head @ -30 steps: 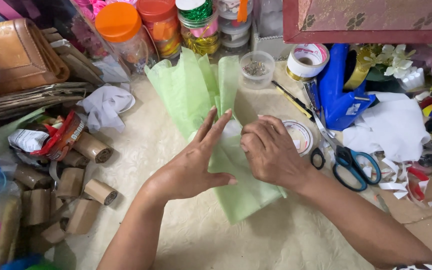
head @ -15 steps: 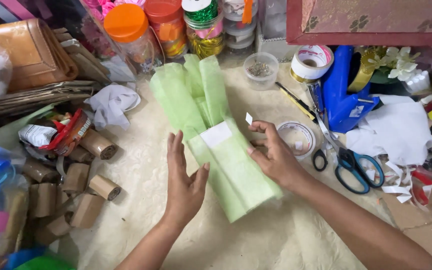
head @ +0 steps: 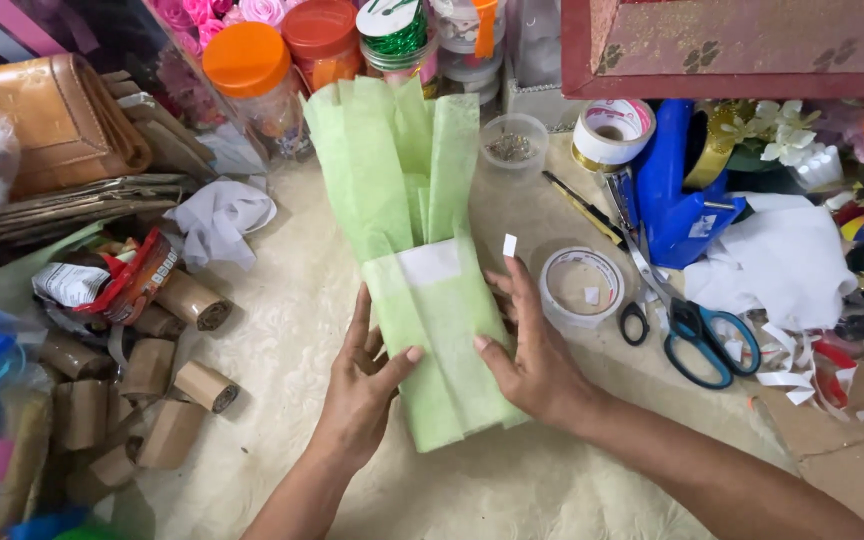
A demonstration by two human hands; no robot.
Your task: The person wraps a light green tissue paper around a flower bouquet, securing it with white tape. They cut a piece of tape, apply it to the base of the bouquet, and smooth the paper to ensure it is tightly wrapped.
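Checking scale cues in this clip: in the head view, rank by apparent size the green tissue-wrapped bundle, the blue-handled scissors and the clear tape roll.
1. green tissue-wrapped bundle, clearly largest.
2. blue-handled scissors.
3. clear tape roll, smallest, though not far behind.

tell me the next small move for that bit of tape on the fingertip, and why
Probably press the small white tape piece, stuck to a raised finger of the right hand, onto the overlap of the green tissue wrap. Both hands hold the folded lower part closed, the left hand thumb on its front, and only one white patch shows on the seam higher up.
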